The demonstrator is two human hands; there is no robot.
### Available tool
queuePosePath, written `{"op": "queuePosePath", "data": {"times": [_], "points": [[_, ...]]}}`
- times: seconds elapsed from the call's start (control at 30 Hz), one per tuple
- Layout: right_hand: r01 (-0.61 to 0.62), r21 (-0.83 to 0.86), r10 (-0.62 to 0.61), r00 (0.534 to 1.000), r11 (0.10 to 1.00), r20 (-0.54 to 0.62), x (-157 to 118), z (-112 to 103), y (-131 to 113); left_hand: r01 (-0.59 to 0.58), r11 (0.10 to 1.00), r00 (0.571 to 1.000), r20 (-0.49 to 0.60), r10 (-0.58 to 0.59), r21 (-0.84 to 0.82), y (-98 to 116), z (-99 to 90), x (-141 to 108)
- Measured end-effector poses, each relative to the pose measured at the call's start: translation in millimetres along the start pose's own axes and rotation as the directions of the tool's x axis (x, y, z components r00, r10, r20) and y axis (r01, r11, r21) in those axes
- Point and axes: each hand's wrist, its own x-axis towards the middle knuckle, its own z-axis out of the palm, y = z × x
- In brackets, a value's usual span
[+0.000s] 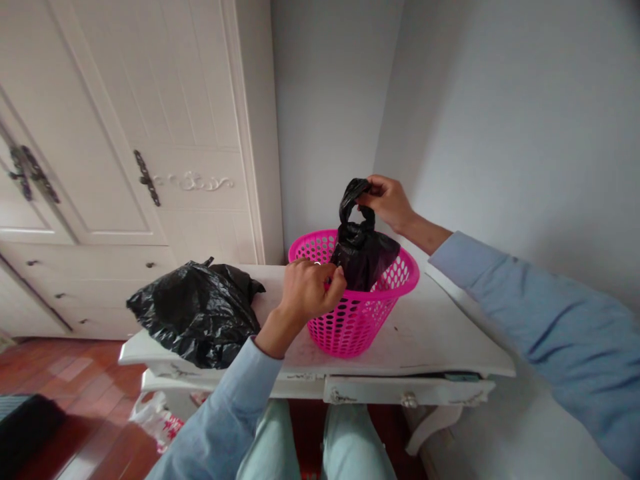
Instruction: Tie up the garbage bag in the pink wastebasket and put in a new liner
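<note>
A pink plastic laundry basket point(350, 327) with round holes stands upright on the white table. Inside its mouth, partly above the rim, is a black plastic bag point(367, 257) with its handles drawn up in a loop. My right hand point(393, 201) is closed on that loop, pinching it above the basket. At the near left rim, my left hand point(311, 285) is closed, its thumb and forefinger pinching at the bag's lower left side. What the other fingers of that hand touch is hidden. A second, larger black plastic bag point(195, 313) lies crumpled left of the basket.
The white table point(415, 340) has a drawer point(410, 392) along its front, over my legs. A cream wardrobe point(200, 133) stands at the left, and grey walls point(500, 120) meet behind. Below left, a white and red plastic bag point(159, 420) sits by the table.
</note>
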Motion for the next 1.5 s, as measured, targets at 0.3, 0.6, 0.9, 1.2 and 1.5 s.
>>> {"op": "queuePosePath", "data": {"times": [0.3,0.6,0.9,1.2,1.5], "points": [[0.277,-0.208,-0.336,0.870,0.938,-0.360,81,-89,-74,0.019,1.000,1.000,0.021,-0.019,0.021,3,-3.2,2],[0.005,-0.423,-0.285,0.746,0.906,-0.602,77,-196,-77,-0.031,0.999,1.000,0.002,0.031,0.043,-1,-3.3,3],[-0.096,-0.346,-0.204,0.653,0.933,-0.730,24,-208,-2,-0.054,0.995,0.998,-0.019,0.055,0.080,-4,-1.7,1],[-0.386,-0.331,0.039,0.699,0.861,-0.714,-58,-179,74,-0.056,0.996,0.997,-0.057,0.060,0.074,-1,-2.3,0],[-0.489,-0.351,0.254,0.802,0.798,-0.540,-134,-154,116,-0.079,0.996,0.989,-0.120,0.084,0.044,-4,2.0,-3]]}}
